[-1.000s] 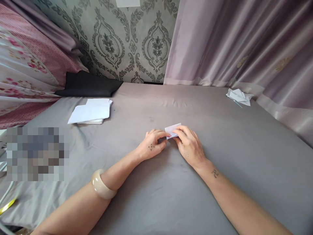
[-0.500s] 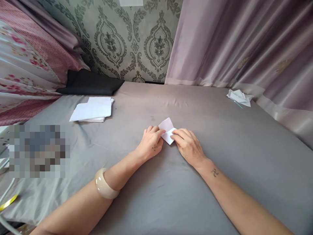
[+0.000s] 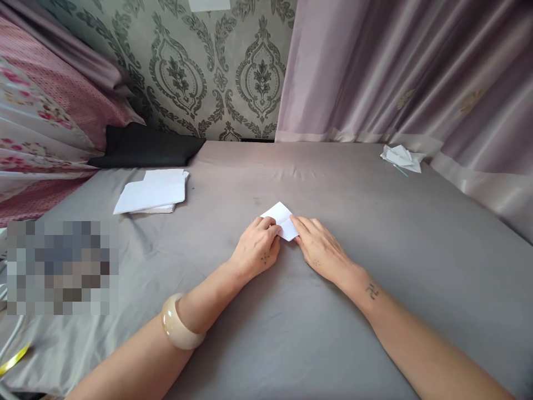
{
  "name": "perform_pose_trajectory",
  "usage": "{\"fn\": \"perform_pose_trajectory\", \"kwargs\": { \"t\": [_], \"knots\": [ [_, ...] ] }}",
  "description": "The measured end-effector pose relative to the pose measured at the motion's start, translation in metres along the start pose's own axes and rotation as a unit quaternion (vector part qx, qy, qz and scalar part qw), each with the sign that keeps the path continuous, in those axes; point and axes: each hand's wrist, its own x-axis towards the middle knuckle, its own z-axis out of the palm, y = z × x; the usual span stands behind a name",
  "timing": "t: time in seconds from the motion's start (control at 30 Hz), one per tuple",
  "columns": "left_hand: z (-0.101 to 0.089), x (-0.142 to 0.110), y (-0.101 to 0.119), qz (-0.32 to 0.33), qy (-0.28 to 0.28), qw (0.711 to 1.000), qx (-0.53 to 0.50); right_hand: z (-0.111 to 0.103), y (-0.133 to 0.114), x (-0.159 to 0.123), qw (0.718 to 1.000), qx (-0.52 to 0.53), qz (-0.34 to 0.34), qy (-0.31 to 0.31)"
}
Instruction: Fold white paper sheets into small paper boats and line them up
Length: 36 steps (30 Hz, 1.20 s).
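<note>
A small white folded paper [image 3: 280,214], with creases across it, lies between my hands near the middle of the grey cloth. My left hand [image 3: 257,245] is closed on its left and lower edge, thumb on top and fingers curled. On the other side, my right hand [image 3: 321,244] holds the right corner, its fingers stretched over the paper and its thumb at the lower edge. Part of the paper is hidden beneath the fingers of both hands.
A stack of white paper [image 3: 154,191] lies at the left, before a folded black cloth [image 3: 150,147]. Crumpled white papers [image 3: 402,157] sit at the far right by the curtain [image 3: 353,72]. A yellow strip [image 3: 15,358] and a white cable [image 3: 12,336] are at the left edge.
The paper's raised upper flap now looks flatter. My right hand's fingers have shifted up along the right edge. The whole view has moved slightly.
</note>
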Motion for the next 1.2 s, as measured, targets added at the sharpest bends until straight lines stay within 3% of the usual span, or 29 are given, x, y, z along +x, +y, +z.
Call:
{"fn": "perform_pose_trajectory", "kwargs": {
  "t": [0.3, 0.47, 0.67, 0.93, 1.2],
  "knots": [
    [-0.002, 0.003, 0.004, -0.077, 0.004, 0.996, -0.048, 0.0, 0.001, 0.003, 1.0, -0.004, -0.003, 0.01],
    [0.003, 0.001, 0.002, -0.124, 0.043, 0.987, -0.097, 0.004, -0.003, 0.005, 0.992, 0.075, 0.07, 0.069],
    [0.01, 0.002, -0.004, -0.123, 0.07, 0.982, -0.124, 0.011, -0.004, 0.01, 0.973, 0.141, 0.145, 0.107],
    [0.01, 0.006, -0.003, -0.174, 0.069, 0.972, -0.141, 0.02, -0.001, 0.015, 0.975, 0.096, 0.165, 0.114],
    [0.011, 0.008, -0.003, -0.179, 0.073, 0.97, -0.146, 0.022, -0.002, 0.017, 0.978, 0.064, 0.164, 0.113]
  ]
}}
